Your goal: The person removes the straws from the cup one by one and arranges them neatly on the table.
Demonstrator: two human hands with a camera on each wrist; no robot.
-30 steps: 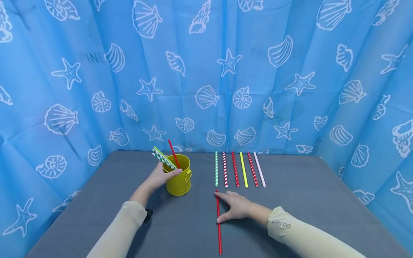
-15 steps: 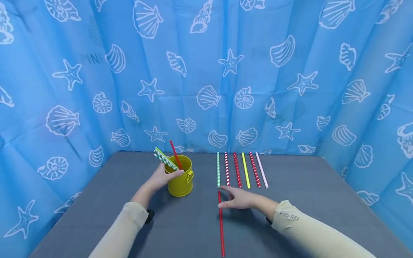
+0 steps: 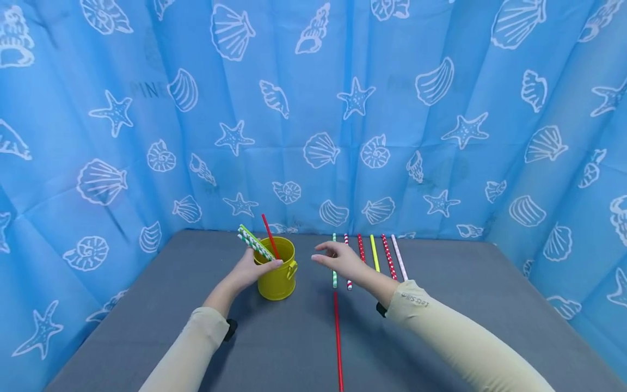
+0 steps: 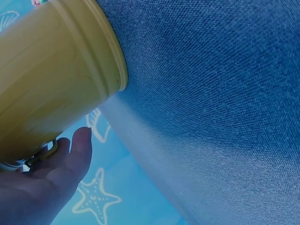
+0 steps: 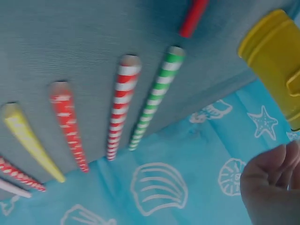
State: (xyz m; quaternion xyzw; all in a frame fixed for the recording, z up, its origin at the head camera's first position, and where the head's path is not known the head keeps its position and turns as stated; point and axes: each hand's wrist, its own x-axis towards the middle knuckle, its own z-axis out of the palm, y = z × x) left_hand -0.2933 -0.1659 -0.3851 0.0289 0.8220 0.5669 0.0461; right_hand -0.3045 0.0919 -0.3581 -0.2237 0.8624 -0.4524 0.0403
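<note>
The left hand (image 3: 247,270) (image 4: 51,185) grips the upper edge of a yellow bucket (image 3: 276,282) (image 4: 51,79), its thumb along the near rim. Green patterned straws (image 3: 256,243) and a red straw (image 3: 270,236) lean out of the bucket. To the bucket's right, the right hand (image 3: 343,262) (image 5: 272,185) hovers empty, fingers loosely bent, partly covering a row of straws. That row includes a green-striped straw (image 5: 157,93), a red-striped straw (image 5: 123,101) and a yellow straw (image 3: 374,253). Below the row a plain red straw (image 3: 338,337) lies lengthwise.
A grey cloth (image 3: 284,348) covers the table. Behind it hangs a blue curtain (image 3: 294,109) with white shells and starfish. At the row's right end lie a red dotted straw (image 3: 389,258) and a pale straw (image 3: 399,258).
The right hand has left the plain red straw and moved up and away over the row, closer to the bucket. The left hand keeps its grip on the bucket.
</note>
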